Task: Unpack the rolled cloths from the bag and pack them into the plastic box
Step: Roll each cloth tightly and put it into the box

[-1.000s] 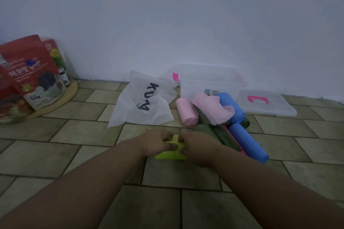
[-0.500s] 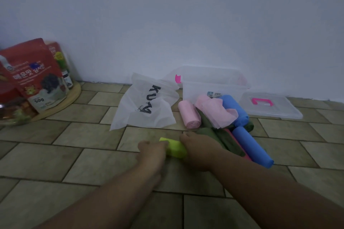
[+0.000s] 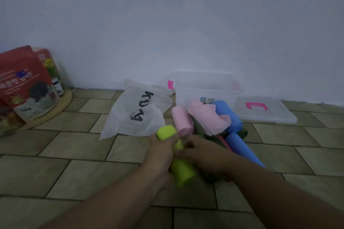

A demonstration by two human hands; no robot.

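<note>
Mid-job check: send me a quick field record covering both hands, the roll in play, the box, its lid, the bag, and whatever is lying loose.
left hand: grips the yellow-green roll near its far end
right hand: against the roll's middle; grip too blurred to tell
plastic box: open, lid off, behind the pile
lid: flat on the floor, right of the box
bag: on the floor, left of the pile
pile: pink roll, blue rolls, loose pink cloth, dark green cloths
</note>
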